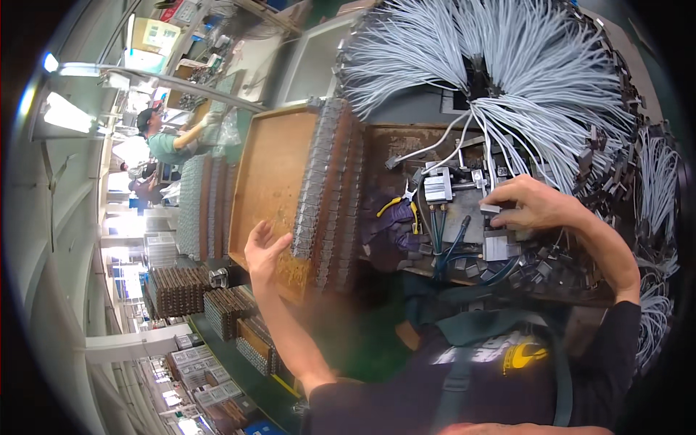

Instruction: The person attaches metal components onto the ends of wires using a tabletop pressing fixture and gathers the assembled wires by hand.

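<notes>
My left hand (267, 252) is held up with fingers apart, at the wooden tray (272, 181) whose right side carries rows of small silver metal parts (319, 174). Nothing shows in that hand. On the right, my right hand (536, 203) pinches a small silver piece (491, 208) over the bench fixture. The fixture has a silver block with tubes (438, 185) on its far left and another silver block (499, 246) just below my fingers. Behind the hand, white cables (529, 130) fan out in a large bundle.
Yellow-handled pliers (414, 210) lie left of the fixture on a dark cloth. Loose small metal pieces (533, 268) litter the near bench edge. More cable bundles (658, 181) hang at the far right. Stacked trays (185, 290) stand at left. A person (170, 141) works farther back.
</notes>
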